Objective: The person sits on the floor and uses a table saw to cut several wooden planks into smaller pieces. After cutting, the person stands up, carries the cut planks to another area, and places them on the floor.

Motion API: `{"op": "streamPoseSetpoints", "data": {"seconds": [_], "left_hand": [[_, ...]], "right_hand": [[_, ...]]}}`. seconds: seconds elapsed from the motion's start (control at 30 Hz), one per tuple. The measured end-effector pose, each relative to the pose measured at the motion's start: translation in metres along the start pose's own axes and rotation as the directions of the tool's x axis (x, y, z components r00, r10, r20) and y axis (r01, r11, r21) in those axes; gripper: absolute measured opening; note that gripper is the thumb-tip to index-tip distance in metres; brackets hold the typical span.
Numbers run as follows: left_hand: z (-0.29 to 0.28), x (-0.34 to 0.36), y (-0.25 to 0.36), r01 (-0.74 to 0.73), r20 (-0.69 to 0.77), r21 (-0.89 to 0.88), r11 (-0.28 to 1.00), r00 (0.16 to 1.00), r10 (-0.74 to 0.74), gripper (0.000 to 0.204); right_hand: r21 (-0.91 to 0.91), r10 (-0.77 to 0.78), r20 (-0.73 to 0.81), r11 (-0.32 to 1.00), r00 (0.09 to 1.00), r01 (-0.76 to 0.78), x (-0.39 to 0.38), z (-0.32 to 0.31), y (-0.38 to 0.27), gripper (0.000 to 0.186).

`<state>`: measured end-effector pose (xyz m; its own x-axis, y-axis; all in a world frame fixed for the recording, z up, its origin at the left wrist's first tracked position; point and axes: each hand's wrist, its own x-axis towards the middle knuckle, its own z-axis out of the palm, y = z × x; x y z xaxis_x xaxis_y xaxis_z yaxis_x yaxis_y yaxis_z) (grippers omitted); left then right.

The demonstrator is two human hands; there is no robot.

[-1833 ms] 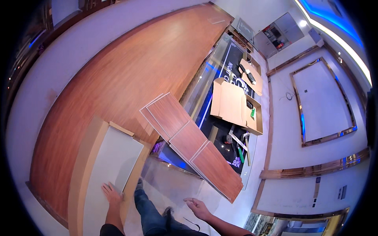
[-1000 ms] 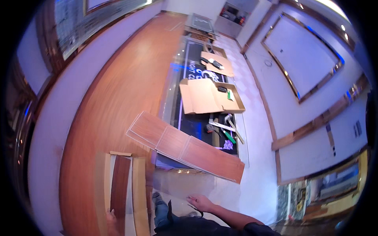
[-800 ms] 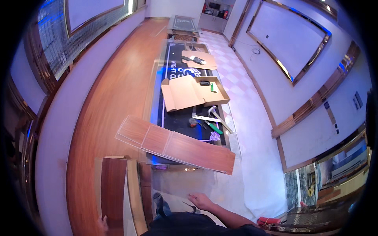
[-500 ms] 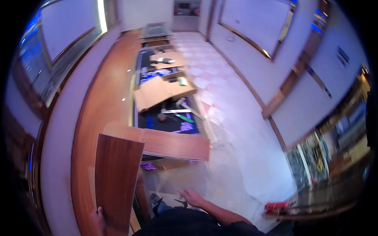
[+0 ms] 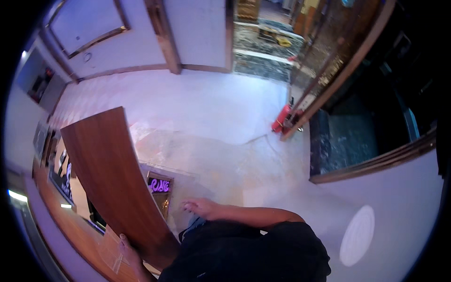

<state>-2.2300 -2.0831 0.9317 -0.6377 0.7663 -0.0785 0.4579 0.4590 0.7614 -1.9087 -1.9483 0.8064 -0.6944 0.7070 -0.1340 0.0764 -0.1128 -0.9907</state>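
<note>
A long reddish-brown wood plank (image 5: 110, 174) stands tilted on my left side, its far end raised. My left hand (image 5: 129, 251) grips its lower left edge, the thumb on the face and the other fingers hidden behind. In front of my body my right hand (image 5: 202, 207) hangs free of the plank, its fingers loosely bent and a little apart, with nothing visible in them. Just beyond the plank's right edge, a dark panel with purple lettering (image 5: 159, 185) lies low on the floor.
A red fire extinguisher (image 5: 282, 117) stands by a wood-framed opening (image 5: 371, 176) on the right. Pale sheeting (image 5: 197, 103) covers the floor ahead. Brown wood flooring (image 5: 70, 225) runs along the left wall. Dark marble steps (image 5: 263, 66) rise at the back.
My view has swung to the right, bringing the extinguisher and doorway further in. The plank has come round with me in my left hand, now leaning left. The worktop with cardboard and tools is mostly hidden.
</note>
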Motion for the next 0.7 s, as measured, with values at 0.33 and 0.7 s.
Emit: {"op": "streamPoseSetpoints", "data": {"seconds": [0.33,0.7], "left_hand": [[0.144,0.168,0.048,0.082,0.279,-0.391,0.917,0.960,0.033,0.064],[0.338,0.317,0.201,-0.016,0.299,-0.328,0.945,0.947,0.119,0.060]], "right_hand": [[0.026,0.179,-0.695,0.974,0.696,-0.225,-0.074,-0.133,0.079,0.040],[-0.179,0.104,-0.883,0.827,0.459,-0.532,-0.024,-0.313,-0.005,0.030]]}}
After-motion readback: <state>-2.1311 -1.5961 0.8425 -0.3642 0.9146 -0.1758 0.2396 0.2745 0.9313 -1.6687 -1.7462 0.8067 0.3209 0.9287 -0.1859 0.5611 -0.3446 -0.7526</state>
